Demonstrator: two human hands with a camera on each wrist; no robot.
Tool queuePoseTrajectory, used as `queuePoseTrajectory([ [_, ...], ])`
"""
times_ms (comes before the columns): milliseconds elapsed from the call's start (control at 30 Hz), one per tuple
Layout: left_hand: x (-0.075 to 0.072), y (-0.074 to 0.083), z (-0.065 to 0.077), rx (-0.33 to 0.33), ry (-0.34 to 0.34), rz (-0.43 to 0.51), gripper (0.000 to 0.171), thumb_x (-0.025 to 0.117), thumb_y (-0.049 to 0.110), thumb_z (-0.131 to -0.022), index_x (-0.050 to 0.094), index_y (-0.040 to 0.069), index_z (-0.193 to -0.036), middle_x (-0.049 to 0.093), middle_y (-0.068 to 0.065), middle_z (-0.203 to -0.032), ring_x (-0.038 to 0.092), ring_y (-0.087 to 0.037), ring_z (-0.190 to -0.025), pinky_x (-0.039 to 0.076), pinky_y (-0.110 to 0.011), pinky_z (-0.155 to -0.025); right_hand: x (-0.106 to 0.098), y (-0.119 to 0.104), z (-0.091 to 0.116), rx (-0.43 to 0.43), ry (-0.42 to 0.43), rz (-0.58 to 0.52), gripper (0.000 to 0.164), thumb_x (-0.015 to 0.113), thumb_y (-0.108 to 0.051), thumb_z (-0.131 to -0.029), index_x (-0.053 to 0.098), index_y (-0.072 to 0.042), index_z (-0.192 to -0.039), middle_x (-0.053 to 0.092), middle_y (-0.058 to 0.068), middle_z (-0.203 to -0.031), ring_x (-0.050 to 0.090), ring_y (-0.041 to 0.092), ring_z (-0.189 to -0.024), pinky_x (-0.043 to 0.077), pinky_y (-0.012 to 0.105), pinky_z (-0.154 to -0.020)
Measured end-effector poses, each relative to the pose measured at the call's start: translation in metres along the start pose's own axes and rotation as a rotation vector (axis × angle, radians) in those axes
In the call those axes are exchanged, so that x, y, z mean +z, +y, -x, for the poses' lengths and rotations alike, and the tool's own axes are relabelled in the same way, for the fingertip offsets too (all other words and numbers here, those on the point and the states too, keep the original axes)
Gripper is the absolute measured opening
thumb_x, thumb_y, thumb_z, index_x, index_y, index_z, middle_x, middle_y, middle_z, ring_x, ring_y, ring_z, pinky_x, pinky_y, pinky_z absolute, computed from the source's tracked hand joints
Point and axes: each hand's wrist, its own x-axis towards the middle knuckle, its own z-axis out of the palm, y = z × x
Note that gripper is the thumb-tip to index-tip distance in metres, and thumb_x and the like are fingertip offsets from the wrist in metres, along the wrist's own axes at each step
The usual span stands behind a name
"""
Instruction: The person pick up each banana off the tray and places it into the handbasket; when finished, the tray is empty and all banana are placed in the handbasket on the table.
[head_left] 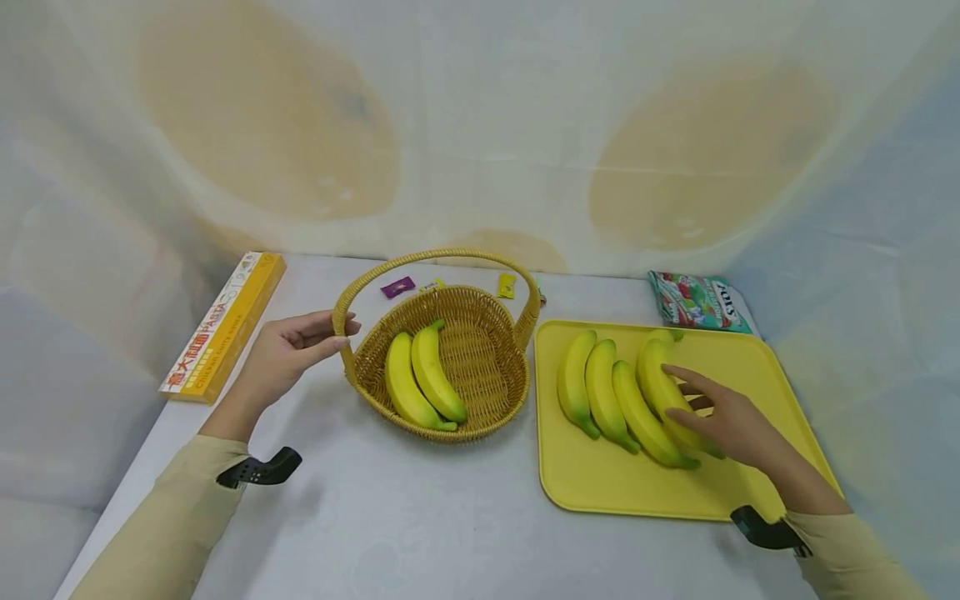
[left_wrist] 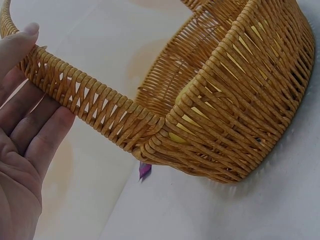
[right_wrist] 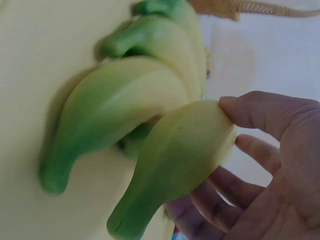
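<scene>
A woven basket (head_left: 480, 358) with a tall arched handle stands mid-table and holds two bananas (head_left: 437, 375). My left hand (head_left: 288, 354) holds the left side of the basket's handle (left_wrist: 90, 92), thumb on one face and fingers behind it. On a yellow tray (head_left: 600, 492) to the right, several bananas (head_left: 573, 383) lie side by side. My right hand (head_left: 723, 417) grips the banana (right_wrist: 175, 150) at the right of the row, its thumb and fingers on opposite sides. Part of another banana (head_left: 666, 335) shows behind the gripped one.
A yellow pasta box (head_left: 225, 325) lies at the far left. Behind the basket are small wrapped sweets, one purple (head_left: 397, 287) and one yellow (head_left: 506, 286). A green candy bag (head_left: 697, 300) lies behind the tray. Hanging cloth surrounds the table's back and sides.
</scene>
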Motion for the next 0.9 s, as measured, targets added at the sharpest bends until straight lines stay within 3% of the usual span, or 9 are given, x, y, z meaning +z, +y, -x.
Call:
queuePoseTrajectory([
  [400,0.001,0.0,0.001,-0.014,0.0,-0.005,0.035,0.071,0.015,-0.097,0.068,0.0,-0.128,0.074,-0.008,-0.119,0.07,-0.009,-0.109,0.053,-0.02,-0.095,0.007,-0.045,-0.008,-0.144,-0.081,-0.071,0.059,0.065,-0.036,-0.101,0.045,-0.021,-0.155,0.055,0.014,-0.145,0.062,0.03,-0.115,0.058,0.039,-0.086],
  [900,0.001,0.003,0.001,-0.016,0.003,-0.006,0.034,0.071,0.014,-0.097,0.068,-0.001,-0.128,0.074,-0.007,-0.118,0.07,-0.008,-0.109,0.053,-0.019,-0.095,-0.001,-0.109,-0.025,-0.351,-0.287,-0.101,0.059,0.065,-0.036,-0.101,0.044,-0.027,-0.155,0.062,-0.007,-0.135,0.06,0.016,-0.118,0.057,0.035,-0.09],
])
